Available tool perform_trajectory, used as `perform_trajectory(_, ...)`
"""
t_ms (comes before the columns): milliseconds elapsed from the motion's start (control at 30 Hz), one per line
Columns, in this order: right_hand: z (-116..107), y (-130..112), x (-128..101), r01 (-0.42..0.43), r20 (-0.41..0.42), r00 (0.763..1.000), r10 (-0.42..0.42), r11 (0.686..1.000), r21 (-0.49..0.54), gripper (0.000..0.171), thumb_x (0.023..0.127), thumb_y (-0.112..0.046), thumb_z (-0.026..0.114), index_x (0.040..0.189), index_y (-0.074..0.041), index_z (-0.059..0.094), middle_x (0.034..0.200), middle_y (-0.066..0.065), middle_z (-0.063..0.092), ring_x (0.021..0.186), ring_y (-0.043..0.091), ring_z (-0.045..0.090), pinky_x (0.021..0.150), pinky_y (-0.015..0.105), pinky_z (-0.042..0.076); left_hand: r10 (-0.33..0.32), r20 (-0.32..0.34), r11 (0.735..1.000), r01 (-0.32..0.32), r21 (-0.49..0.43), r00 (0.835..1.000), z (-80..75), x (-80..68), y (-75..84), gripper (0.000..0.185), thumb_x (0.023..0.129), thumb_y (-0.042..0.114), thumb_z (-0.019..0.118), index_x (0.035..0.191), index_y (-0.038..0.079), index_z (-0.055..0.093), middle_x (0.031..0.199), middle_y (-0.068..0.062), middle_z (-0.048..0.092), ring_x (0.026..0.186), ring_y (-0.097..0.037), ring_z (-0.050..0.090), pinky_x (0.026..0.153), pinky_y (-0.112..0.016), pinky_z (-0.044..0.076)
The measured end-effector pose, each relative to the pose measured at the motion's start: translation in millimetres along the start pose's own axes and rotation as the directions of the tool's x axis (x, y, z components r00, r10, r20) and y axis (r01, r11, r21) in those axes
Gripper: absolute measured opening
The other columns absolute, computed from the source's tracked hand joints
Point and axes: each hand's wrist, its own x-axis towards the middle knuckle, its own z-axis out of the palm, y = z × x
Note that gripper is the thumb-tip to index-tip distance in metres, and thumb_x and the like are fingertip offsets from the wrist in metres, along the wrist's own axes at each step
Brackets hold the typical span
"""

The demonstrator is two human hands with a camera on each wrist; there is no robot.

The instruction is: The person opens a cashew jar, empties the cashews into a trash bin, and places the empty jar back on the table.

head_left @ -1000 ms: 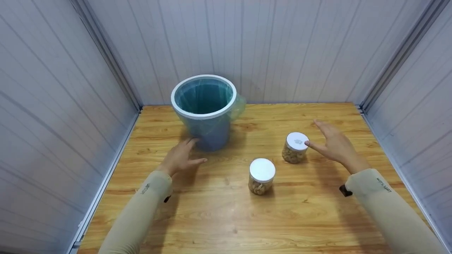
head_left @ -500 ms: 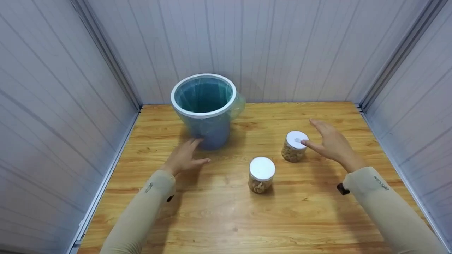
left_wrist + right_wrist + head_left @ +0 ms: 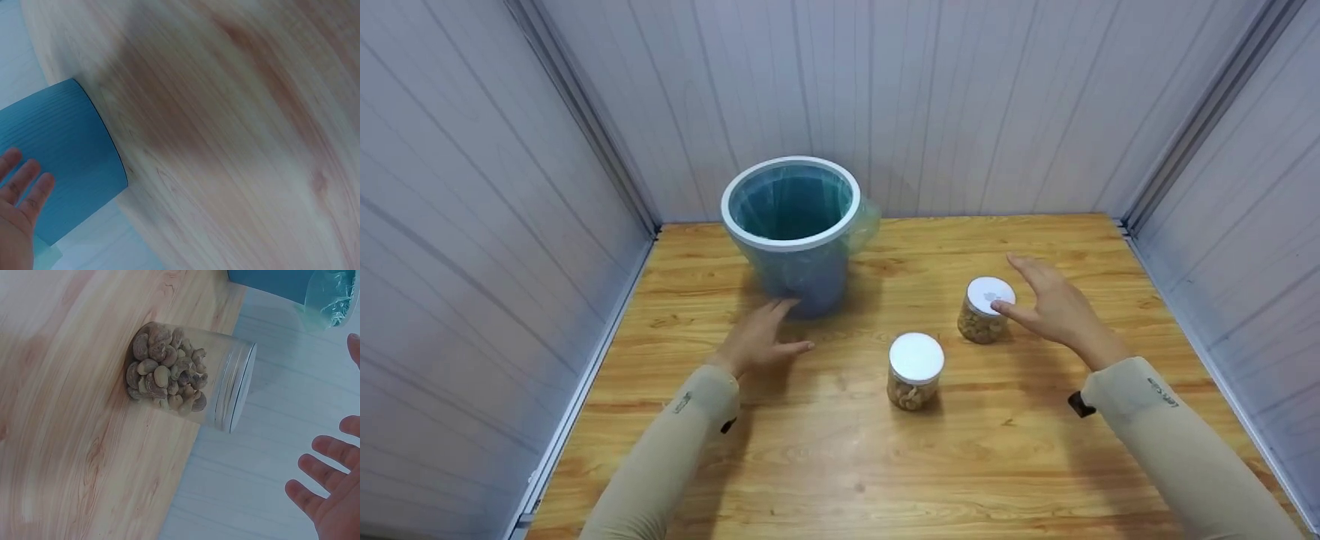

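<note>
My left hand (image 3: 757,335) hovers in front of the blue trash bin (image 3: 810,285), its fingers spread and holding nothing. In the left wrist view those fingers (image 3: 35,194) lie before the bin's ribbed side (image 3: 73,152); I cannot tell if they touch it. My right hand (image 3: 1057,309) is beside the farther clear jar (image 3: 982,326), thumb reaching over its white lid in the head view. The right wrist view shows this jar (image 3: 174,371) part filled with cashews, apart from my spread fingers (image 3: 323,472). A second white-lidded jar (image 3: 913,386) stands nearer, between the hands.
The bin has a white rim (image 3: 791,244) and a green bag liner (image 3: 864,225) bulging out on its right. Pale panel walls (image 3: 930,97) enclose the wooden table (image 3: 840,465) at the back and both sides.
My left hand has drifted slightly to the right. My right hand has shifted a little to the left, closer over the farther jar. The bin and both jars have stayed in place.
</note>
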Motion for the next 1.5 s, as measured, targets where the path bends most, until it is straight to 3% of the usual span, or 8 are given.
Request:
perform_trajectory(333,3.8,-0.8,-3.7,0.006,0.0,1.0,-0.006,1.0,-0.02,0.085,0.1,-0.041,0.079,0.166,-0.004,0.04,0.165,0.032,0.045,0.152,0.057,0.041,0.117,0.079,0.037,0.024,-0.008,1.0,-0.024,-0.019,1.0,6.1,2.6,3.8,0.093,0.095,0.059,0.078,0.165,0.009,0.044,0.17,-0.017,0.046,0.158,-0.041,0.043,0.129,-0.062,0.035)
perform_trajectory(567,7.1,-4.4,-2.4,0.03,-0.01,0.999,-0.03,0.999,-0.017,0.084,0.099,-0.037,0.081,0.164,0.0,0.043,0.163,0.032,0.047,0.15,0.056,0.043,0.119,0.076,0.037,0.024,0.012,1.0,-0.024,-0.016,1.0,7.9,4.1,7.8,0.102,0.091,0.076,0.071,0.165,0.012,0.045,0.17,-0.015,0.046,0.158,-0.037,0.044,0.129,-0.06,0.036)
perform_trajectory(1033,13.5,-12.5,-1.7,0.057,-0.01,0.998,-0.057,0.998,-0.009,0.083,0.097,-0.033,0.084,0.163,0.001,0.045,0.162,0.03,0.05,0.148,0.054,0.047,0.116,0.074,0.042,0.041,0.022,0.999,-0.04,-0.01,0.999,14.2,6.9,13.3,0.103,0.092,0.079,0.068,0.166,0.013,0.044,0.17,-0.013,0.046,0.157,-0.035,0.045,0.129,-0.059,0.037)
perform_trajectory(1300,16.7,-18.9,-4.5,0.063,-0.011,0.998,-0.062,0.998,0.008,0.081,0.097,-0.037,0.084,0.162,-0.003,0.048,0.16,0.029,0.053,0.142,0.055,0.053,0.107,0.074,0.05,0.092,-0.009,0.996,-0.092,0.009,0.996,18.3,7.0,16.1,0.094,0.094,0.065,0.076,0.163,0.009,0.047,0.167,-0.017,0.049,0.155,-0.038,0.047,0.128,-0.059,0.038)
perform_trajectory(1500,20.6,-19.9,-5.5,0.094,-0.023,0.995,-0.094,0.996,-0.004,0.08,0.097,-0.035,0.084,0.161,-0.001,0.048,0.155,0.029,0.057,0.138,0.054,0.058,0.106,0.072,0.052,0.082,0.001,0.997,-0.082,-0.009,0.997,19.8,7.4,20.4,0.091,0.094,0.058,0.079,0.164,0.009,0.046,0.168,-0.016,0.048,0.156,-0.038,0.046,0.129,-0.059,0.037)
